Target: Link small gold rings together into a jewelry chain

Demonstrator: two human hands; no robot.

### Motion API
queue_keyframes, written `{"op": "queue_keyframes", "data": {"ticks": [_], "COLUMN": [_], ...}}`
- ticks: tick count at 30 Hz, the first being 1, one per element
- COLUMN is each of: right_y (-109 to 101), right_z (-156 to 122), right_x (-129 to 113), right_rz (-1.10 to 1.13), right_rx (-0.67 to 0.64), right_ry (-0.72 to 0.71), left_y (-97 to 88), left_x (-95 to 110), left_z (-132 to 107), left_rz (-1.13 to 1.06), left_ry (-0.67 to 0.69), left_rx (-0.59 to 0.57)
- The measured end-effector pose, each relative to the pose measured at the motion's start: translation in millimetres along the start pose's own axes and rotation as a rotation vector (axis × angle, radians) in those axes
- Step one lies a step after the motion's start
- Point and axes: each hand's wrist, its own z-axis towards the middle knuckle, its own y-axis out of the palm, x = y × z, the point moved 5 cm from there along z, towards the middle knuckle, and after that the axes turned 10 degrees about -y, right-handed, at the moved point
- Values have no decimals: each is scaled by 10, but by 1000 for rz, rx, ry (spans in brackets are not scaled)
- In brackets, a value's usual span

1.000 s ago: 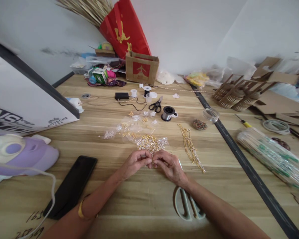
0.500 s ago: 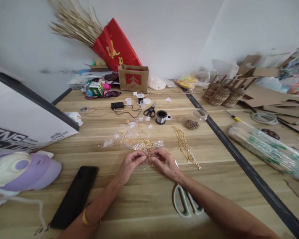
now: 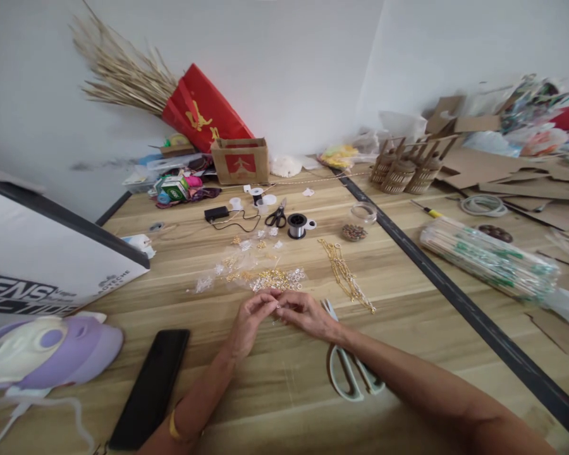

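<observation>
My left hand (image 3: 250,321) and my right hand (image 3: 309,315) meet at the fingertips over the wooden table. Both are closed in a pinch, and a tiny shiny piece at their tips is too small to name. Just beyond them lies a heap of gold and silver jewelry findings (image 3: 275,278), some in small clear bags. Right of that, gold chains (image 3: 344,272) are stretched out. White-handled scissors (image 3: 346,373) lie partly under my right forearm.
A black phone (image 3: 150,385) and a purple-white device (image 3: 52,351) are at left. Behind the findings stand a wire spool (image 3: 296,226), black scissors (image 3: 277,215) and a jar of beads (image 3: 355,231). Wrapped sticks (image 3: 488,259) lie to the right beyond a dark strip (image 3: 436,284).
The whole view has shifted a little. My hands have drawn closer together, their fingertips still pinched, and small pieces below them are now mostly covered.
</observation>
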Motion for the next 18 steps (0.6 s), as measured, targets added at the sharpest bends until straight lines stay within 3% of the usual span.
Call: {"op": "queue_keyframes", "data": {"ticks": [7,13,18], "right_y": [20,0,-2], "right_z": [-26,-23,-19], "right_x": [66,59,86], "right_rz": [-51,-221,-234], "right_rx": [-72,-112,-112], "right_ry": [55,-8,2], "left_y": [-20,-52,-71], "left_x": [-67,-66,-11], "left_z": [46,54,43], "left_rz": [-92,1,84], "left_ry": [-82,-103,-92], "left_rx": [-58,-17,8]}}
